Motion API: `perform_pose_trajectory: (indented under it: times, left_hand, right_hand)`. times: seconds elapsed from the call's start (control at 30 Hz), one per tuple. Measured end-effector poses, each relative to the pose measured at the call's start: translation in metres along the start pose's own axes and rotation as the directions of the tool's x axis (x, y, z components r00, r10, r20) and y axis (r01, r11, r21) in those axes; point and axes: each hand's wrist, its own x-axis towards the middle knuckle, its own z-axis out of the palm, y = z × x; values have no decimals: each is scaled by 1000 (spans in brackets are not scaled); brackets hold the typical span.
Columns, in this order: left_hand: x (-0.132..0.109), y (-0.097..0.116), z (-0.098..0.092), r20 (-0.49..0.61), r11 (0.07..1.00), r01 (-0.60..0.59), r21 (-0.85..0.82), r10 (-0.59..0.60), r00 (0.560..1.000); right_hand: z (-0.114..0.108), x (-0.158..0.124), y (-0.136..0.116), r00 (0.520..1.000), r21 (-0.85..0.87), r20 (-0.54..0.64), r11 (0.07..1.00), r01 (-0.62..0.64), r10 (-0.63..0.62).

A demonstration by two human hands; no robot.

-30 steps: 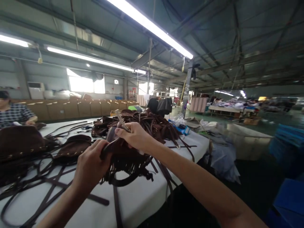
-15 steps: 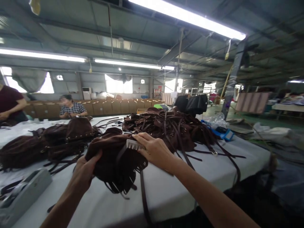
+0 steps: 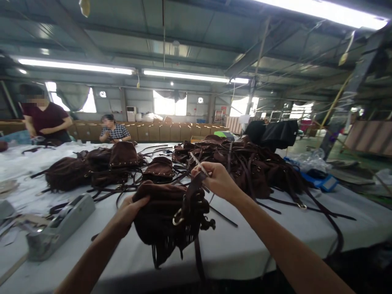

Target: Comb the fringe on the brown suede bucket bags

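A dark brown suede fringed bag (image 3: 167, 218) is held up just above the near edge of the white-covered table (image 3: 245, 245). Its left side is clasped by the left hand (image 3: 130, 210). A small white brush (image 3: 199, 162) is pinched in the closed right hand (image 3: 219, 179), so brushing of the suede appears underway; a steady stroke down the nap seems called for next.

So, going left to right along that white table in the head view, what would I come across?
Grey tape dispenser → left hand → brown fringed bag held in it → right hand with a small brush → big heap of brown bags and straps → blue object.
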Motion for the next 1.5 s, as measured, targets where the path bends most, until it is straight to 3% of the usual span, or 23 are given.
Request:
perform_pose_trajectory:
  times: [0.1, 0.2, 0.3, 0.4, 0.47, 0.57, 0.67, 0.8, 1.0, 1.1, 1.2, 1.27, 1.37, 1.43, 1.5]
  left_hand:
    - [12, -20, 2, 119, 997, -55, 62, 48, 992]
    - [21, -42, 8, 160, 985, -110, 133, 88, 983]
    - [22, -54, 21, 283, 978, -124, 166, 73, 956]
    - [16, -50, 39, 461, 978, -157, 140, 76, 884]
    - [12, -45, 50, 559, 980, -152, 130, 54, 827]
    - [13, -49, 58, 629, 982, -112, 149, -7, 777]
    - [23, -67, 57, 583, 996, 10, 89, -60, 810]
    - [37, -81, 50, 419, 968, 225, -109, -160, 894]
    - [51, -62, 66, 281, 964, -17, 265, -61, 958]
    - [61, -68, 72, 183, 972, 125, 200, -162, 970]
    - [65, -89, 70, 227, 975, 183, 127, -208, 951]
    - [66, -104, 68, 263, 985, 158, 71, -171, 949]
    - [69, -117, 65, 150, 981, 194, -27, -188, 971]
    - [73, -119, 65, 91, 971, 229, -64, -223, 971]
    - [77, -118, 67, 92, 973, 227, -44, -223, 971]
  right_hand:
    - [-12, 3, -7, 996, 247, 59, 966, -81, 69]
    - [-13, 7, -30, 980, 383, 162, 907, -173, 119]
    - [-5, 16, -49, 963, 425, 262, 887, -181, 71]
    - [10, 31, -39, 918, 368, 394, 908, -202, 44]
    - [21, 40, -14, 937, 246, 319, 942, -229, 145]
    - [32, 47, 35, 957, 106, 48, 951, -291, 287]
    - [30, 44, 70, 945, 150, -63, 939, -310, 322]
    - [16, 38, 77, 932, 255, -142, 922, -292, 335]
    - [7, 36, 68, 935, 300, -163, 918, -258, 316]
    - [1, 40, 85, 913, 244, -239, 931, -272, 330]
    - [-15, 40, 125, 846, 175, -370, 923, -342, 384]
    - [-30, 28, 158, 792, 117, -442, 903, -414, 421]
    - [-49, -11, 191, 752, -11, -473, 850, -526, 459]
    - [-54, -44, 191, 773, -89, -440, 834, -545, 457]
    - [-50, -73, 175, 825, -138, -359, 849, -510, 437]
